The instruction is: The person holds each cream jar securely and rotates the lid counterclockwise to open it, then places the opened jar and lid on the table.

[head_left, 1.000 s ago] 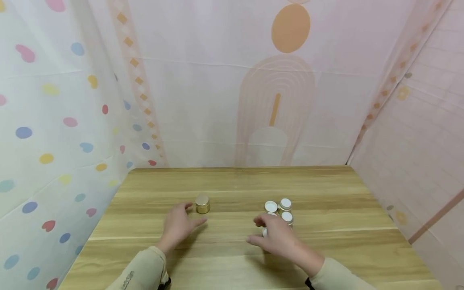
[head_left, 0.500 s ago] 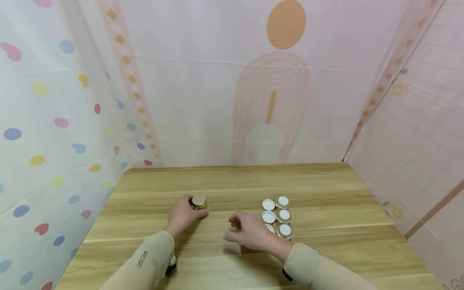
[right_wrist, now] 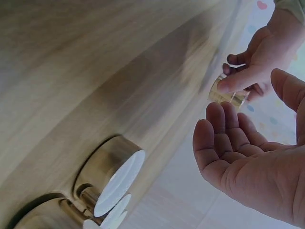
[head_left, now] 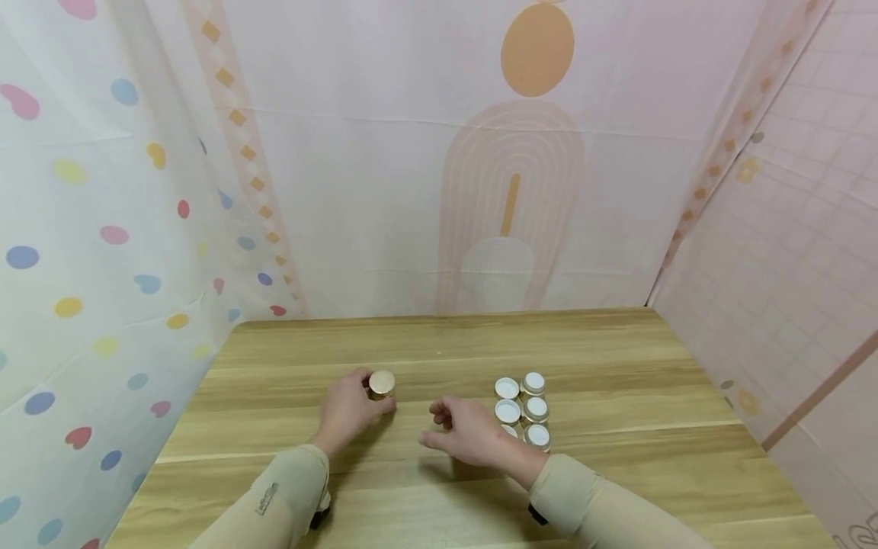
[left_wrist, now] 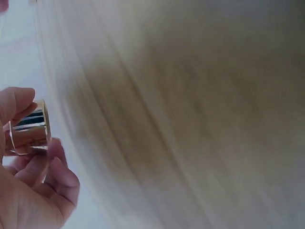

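A small gold jar (head_left: 382,382) with a shiny flat top stands upright left of the table's middle. My left hand (head_left: 348,410) grips it between thumb and fingers; the left wrist view shows the fingertips around the jar's mirrored side (left_wrist: 33,129). Some way to the right, my right hand (head_left: 473,436) hovers over the wood with loosely bent fingers and nothing in them. Just beyond that hand lie gold lids (head_left: 507,412) with white insides up, next to a column of gold jars (head_left: 536,409) with white tops. The right forearm partly covers the nearest lid.
A wood-grain table (head_left: 439,343) spreads under both hands. Behind it hangs a pale printed curtain (head_left: 370,191), with a dotted one (head_left: 89,229) along the left and another patterned sheet (head_left: 789,267) on the right.
My left hand has closed on the gold jar, which it stood beside a second ago. My right hand has moved left, away from the white-topped jars and lids, uncovering more of them.
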{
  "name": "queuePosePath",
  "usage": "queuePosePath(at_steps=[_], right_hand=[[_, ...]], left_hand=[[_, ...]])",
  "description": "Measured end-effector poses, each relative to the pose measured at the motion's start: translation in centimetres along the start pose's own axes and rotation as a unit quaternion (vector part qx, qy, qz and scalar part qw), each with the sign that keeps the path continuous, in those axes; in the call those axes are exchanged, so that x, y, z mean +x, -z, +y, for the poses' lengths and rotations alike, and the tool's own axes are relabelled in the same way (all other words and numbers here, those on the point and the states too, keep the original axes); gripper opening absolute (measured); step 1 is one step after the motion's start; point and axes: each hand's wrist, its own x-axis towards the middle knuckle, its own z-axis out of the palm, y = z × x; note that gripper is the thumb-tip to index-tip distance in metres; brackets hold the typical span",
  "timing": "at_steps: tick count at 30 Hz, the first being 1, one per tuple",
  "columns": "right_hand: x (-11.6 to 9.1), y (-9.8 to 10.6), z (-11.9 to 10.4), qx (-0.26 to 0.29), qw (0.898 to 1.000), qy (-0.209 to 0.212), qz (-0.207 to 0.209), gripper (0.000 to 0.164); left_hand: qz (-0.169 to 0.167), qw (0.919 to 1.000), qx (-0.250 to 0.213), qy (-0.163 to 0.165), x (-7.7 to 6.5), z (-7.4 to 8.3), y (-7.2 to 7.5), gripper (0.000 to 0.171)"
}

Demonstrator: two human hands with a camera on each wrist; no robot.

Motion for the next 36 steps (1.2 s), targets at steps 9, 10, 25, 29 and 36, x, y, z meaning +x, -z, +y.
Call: queuePosePath(at_steps=[9,10,25,29,36], right_hand=[[0.4,0.1,-0.2,0.034,0.999,-0.021,0.026,0.069],[0.3,0.1,-0.1,0.04,0.999,-0.019,0.03,0.067],[-1.2,1.4,0.8,0.173,0.984,0.003,-0.031,0.049],[-1.5,1.5,1.0,0.157,0.987,0.025,-0.037,0.041],[-2.0,1.7,0.9,0.112,0.992,0.057,-0.018,0.033]], left_hand=[[0.018,0.9869,0.06,-0.149,-3.3,3.2,-0.8,0.043],[0.018,0.9853,0.064,-0.157,-3.6,3.5,-0.9,0.046],[0.078,0.946,0.047,-0.311,-6.3,4.2,-0.7,0.047],[0.087,0.9242,0.067,-0.366,-6.4,4.1,-0.7,0.048],[0.048,0.9337,0.093,-0.342,-7.1,5.0,0.0,0.047]])
